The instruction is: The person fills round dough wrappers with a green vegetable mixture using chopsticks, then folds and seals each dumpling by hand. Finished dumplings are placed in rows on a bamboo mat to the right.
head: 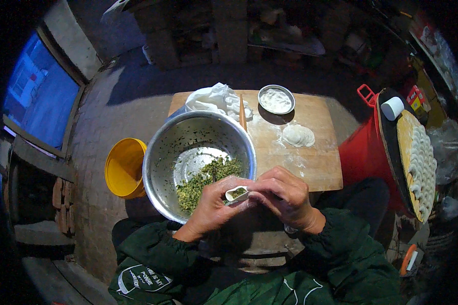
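Note:
Between both hands is a dumpling wrapper, partly folded, with green filling visible in its opening. My left hand cups it from the left. The thumb and fingertips of my right hand pinch its right edge. Both hands are over the near right rim of a large metal bowl. Chopped green filling lies in the near part of this bowl, and bits cling to its wall. To the right, a small overlapping stack of round wrappers rests on the floured wooden board.
A rolling pin, a white cloth or bag and a bowl of flour are along the board's far side. A yellow bucket stands left. At right, a red barrel supports a tray with rows of dumplings.

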Motion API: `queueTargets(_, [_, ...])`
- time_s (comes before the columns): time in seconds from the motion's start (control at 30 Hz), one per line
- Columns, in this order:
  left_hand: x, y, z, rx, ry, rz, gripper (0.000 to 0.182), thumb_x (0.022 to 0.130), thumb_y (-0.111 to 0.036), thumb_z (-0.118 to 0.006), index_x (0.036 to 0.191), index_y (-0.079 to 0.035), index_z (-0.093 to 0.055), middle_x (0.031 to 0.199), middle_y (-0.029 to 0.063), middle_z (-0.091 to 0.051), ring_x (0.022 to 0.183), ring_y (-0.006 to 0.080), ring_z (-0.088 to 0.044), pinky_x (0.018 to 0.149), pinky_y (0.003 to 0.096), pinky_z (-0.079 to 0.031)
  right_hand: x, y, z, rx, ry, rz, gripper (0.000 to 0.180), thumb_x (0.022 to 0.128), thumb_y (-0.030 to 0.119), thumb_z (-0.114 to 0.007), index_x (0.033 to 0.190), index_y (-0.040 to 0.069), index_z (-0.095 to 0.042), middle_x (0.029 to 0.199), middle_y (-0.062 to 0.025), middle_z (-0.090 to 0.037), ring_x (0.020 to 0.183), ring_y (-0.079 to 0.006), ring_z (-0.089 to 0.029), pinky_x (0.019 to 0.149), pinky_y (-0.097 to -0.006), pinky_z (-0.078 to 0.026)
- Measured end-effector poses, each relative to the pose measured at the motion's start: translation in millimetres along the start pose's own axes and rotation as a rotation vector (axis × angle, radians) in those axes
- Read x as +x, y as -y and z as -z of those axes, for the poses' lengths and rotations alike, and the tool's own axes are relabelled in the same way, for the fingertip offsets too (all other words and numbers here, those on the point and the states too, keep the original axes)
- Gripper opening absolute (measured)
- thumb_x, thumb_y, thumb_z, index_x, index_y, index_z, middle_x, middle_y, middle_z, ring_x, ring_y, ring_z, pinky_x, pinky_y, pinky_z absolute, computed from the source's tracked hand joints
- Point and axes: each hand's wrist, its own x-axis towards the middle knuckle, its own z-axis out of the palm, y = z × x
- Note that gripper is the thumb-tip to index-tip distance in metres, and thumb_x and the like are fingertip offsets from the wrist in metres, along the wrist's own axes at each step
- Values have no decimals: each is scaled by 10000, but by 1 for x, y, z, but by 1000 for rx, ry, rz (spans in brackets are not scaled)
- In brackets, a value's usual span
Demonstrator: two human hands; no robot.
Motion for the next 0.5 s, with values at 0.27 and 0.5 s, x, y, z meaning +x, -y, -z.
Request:
queueTargets(0.27, [-2, 6, 2, 121, -43, -39, 375, 735, -25, -742, 1101, -41, -664, 975, 108, -677, 906, 234, -671, 787, 306, -514, 0, 3, -3, -36, 23, 70, 275, 712, 89, -744, 981, 83, -687, 852, -74, -625, 759, -244, -632, 606, -333, -523])
queueTargets(0.5, [-1, 8, 2, 148, -47, -97, 356, 736, -7, -721, 1087, -34, -669, 969, 119, -679, 904, 240, -672, 783, 308, -514, -1, 2, -5, -32, 27, 9, 262, 722, 93, -754, 967, 81, -660, 867, -81, -617, 758, -260, -628, 611, -337, -521])
